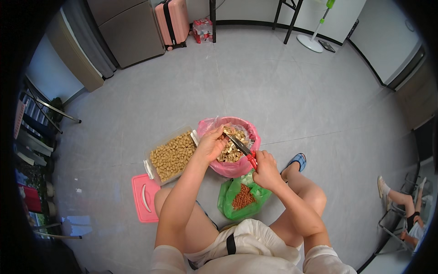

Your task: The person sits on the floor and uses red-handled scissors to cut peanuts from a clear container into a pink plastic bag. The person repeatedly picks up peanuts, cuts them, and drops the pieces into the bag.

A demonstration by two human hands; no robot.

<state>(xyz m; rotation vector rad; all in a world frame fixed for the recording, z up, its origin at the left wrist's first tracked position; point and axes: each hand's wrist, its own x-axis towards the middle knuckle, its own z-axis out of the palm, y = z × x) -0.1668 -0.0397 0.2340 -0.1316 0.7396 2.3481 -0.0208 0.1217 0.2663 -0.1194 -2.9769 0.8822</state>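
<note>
My right hand [268, 170] grips the red handles of a dark-bladed cutting tool [240, 145], possibly scissors; its blade tips reach my left hand [213, 142]. The left fingers are pinched together at the tips, and whatever small item they hold is too hidden to name. Both hands are above a pink-lined bin [255, 133] containing empty peanut shells [232, 154]. On the left stands a clear plastic box [160, 178] of unshelled peanuts [174, 154]. Nearer my body, a green plastic bag [226, 209] lies open around reddish shelled peanuts [244, 197].
A pink lid with a white handle [138, 198] lies beside my left knee. Farther off are a pink suitcase [174, 22], a pack of bottles [202, 30] and a white round stand base [309, 43]. Another person [405, 202] sits at the far right.
</note>
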